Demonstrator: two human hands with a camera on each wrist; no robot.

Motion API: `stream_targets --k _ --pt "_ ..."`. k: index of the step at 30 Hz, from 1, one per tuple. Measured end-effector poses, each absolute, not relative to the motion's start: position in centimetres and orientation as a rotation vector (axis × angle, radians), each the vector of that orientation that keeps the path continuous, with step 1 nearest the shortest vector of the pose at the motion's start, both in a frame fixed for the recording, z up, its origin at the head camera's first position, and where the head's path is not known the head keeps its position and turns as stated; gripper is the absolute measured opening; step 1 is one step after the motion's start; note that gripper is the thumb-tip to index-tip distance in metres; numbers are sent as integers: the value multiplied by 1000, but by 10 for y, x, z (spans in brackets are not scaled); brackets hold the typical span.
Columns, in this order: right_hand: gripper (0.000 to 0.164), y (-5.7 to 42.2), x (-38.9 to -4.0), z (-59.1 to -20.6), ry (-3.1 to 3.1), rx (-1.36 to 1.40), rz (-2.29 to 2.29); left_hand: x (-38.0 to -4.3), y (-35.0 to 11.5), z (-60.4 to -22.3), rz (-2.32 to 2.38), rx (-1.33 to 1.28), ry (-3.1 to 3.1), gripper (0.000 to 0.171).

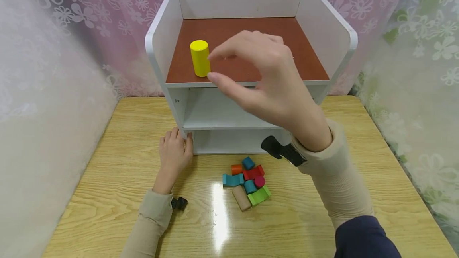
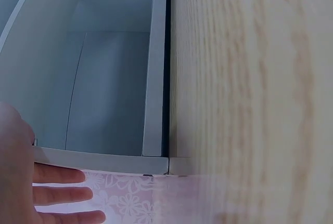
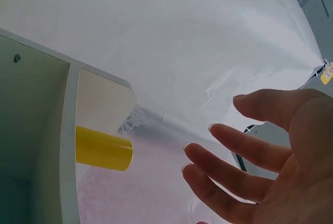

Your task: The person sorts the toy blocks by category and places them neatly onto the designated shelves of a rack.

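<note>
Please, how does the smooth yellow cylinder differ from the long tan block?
The smooth yellow cylinder is bright; the long tan block is pale and dull. The cylinder stands upright on the brown top of the white cabinet; the block lies on the wood-grained table, beside the light-green curved block. Both are longer than wide.

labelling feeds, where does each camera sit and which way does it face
Head: on the head, facing forward and down at the white shelf; left hand, right hand show.
Left wrist: on that wrist, facing the lowest compartment; left hand shows.
Right wrist: on that wrist, facing the yellow cylinder; right hand shows.
Head and right wrist share the cylinder.
</note>
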State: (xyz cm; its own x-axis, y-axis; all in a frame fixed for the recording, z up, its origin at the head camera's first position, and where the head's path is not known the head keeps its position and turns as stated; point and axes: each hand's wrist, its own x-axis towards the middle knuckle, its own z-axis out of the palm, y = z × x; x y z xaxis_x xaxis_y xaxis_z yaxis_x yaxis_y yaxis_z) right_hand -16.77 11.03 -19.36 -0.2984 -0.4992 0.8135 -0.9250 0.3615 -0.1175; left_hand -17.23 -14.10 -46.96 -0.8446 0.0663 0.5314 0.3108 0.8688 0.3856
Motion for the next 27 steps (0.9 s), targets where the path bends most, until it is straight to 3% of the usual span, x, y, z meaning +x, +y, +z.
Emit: stream_targets --k 3,7,14,21,27 --pt "18 108 -134 -188 -1913 1263 858 -173 -142 -470 -634 -276 -2521 27" --pt "16 111 -116 -198 -1921 1272 927 -173 -142 -470 -626 -281 -2517 25" --pt "18 118 -102 -225 -1967 1192 1070 -172 -142 -470 -623 -279 -2518 24" --pt "34 126 -94 -250 -1998 1160 1115 -174 -142 -471 -607 -286 -2494 26" --pt "31 135 -91 -273 -2045 1132 1149 -173 -142 -472 -617 -289 -2487 26"
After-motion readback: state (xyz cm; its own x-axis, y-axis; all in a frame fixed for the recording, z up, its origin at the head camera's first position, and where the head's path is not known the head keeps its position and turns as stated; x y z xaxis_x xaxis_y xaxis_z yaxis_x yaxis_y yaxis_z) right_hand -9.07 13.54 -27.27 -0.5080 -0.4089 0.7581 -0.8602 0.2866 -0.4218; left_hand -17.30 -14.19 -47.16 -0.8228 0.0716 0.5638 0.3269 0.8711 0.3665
